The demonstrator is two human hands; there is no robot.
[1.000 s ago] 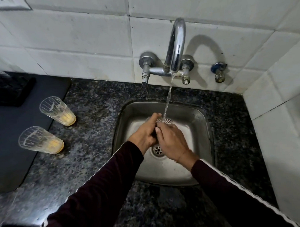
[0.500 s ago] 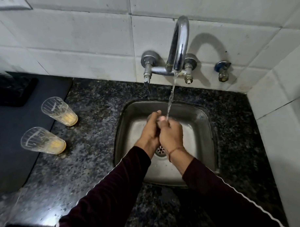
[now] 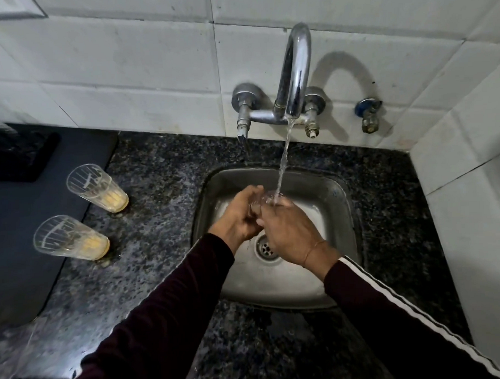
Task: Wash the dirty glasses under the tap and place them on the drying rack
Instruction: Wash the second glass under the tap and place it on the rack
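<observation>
both hands' grip, left hand and right hand, closes on one glass under the tap; two dirty glasses wait on the bench left of the grip, none racked.

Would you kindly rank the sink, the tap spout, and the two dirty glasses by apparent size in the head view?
1. Sink, largest.
2. Tap spout.
3. Far glass and near glass: they look alike, so unranked.
</observation>
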